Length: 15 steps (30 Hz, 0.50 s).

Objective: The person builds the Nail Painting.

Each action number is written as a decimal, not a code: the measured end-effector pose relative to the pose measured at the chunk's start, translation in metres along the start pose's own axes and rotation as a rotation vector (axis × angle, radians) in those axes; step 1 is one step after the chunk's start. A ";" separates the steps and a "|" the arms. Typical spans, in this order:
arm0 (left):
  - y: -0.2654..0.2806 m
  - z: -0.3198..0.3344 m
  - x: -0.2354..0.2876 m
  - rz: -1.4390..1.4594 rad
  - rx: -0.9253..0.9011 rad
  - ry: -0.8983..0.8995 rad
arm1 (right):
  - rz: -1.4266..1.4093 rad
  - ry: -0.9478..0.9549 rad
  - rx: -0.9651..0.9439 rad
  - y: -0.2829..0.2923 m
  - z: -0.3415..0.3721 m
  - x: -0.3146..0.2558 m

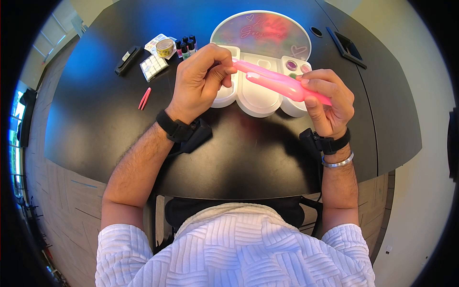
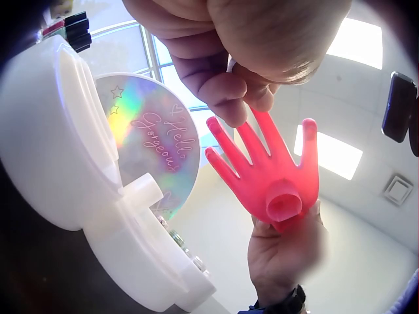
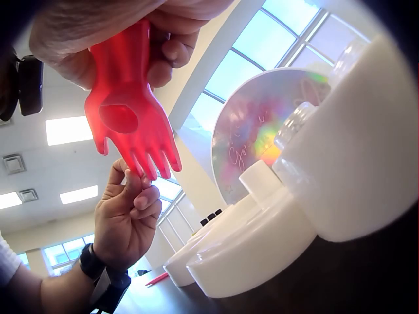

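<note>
A pink hand-shaped model (image 1: 282, 85) is held in the air above the white vanity case (image 1: 260, 98). The right hand (image 1: 330, 98) grips it at the wrist end, thumb below and fingers on top. At the model's fingertips, the left hand (image 1: 203, 79) pinches with thumb and forefinger; a small pale piece shows between them in the left wrist view. The model's spread fingers (image 2: 265, 160) point up toward the left hand there. In the right wrist view the model (image 3: 131, 104) hangs fingers down, its tips touching the left hand's (image 3: 127, 222) fingertips.
Behind the case stands its round lid (image 1: 260, 36). To the left are nail polish bottles (image 1: 185, 48), a tape roll (image 1: 165, 46), a white box of small compartments (image 1: 154, 67), a black object (image 1: 127, 60) and pink tweezers (image 1: 144, 98). A black tray (image 1: 346, 47) is at the right.
</note>
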<state>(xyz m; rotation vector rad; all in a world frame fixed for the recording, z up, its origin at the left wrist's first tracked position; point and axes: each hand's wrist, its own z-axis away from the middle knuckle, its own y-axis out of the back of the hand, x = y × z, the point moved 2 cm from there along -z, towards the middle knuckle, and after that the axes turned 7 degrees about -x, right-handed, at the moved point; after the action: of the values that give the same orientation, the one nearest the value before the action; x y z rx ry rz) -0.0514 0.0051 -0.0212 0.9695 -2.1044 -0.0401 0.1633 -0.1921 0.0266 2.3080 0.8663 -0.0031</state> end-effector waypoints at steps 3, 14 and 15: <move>0.001 0.000 0.000 0.001 -0.001 0.001 | -0.003 0.005 0.000 -0.001 0.000 0.001; -0.002 0.000 0.001 -0.014 0.028 0.014 | -0.003 -0.003 -0.001 -0.001 0.000 0.001; -0.001 0.000 0.001 -0.014 0.027 0.014 | -0.004 0.001 -0.001 -0.001 0.000 0.001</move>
<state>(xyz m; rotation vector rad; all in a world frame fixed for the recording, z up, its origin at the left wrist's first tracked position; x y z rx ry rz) -0.0512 0.0033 -0.0209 0.9975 -2.0909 -0.0117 0.1633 -0.1909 0.0261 2.3059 0.8712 -0.0028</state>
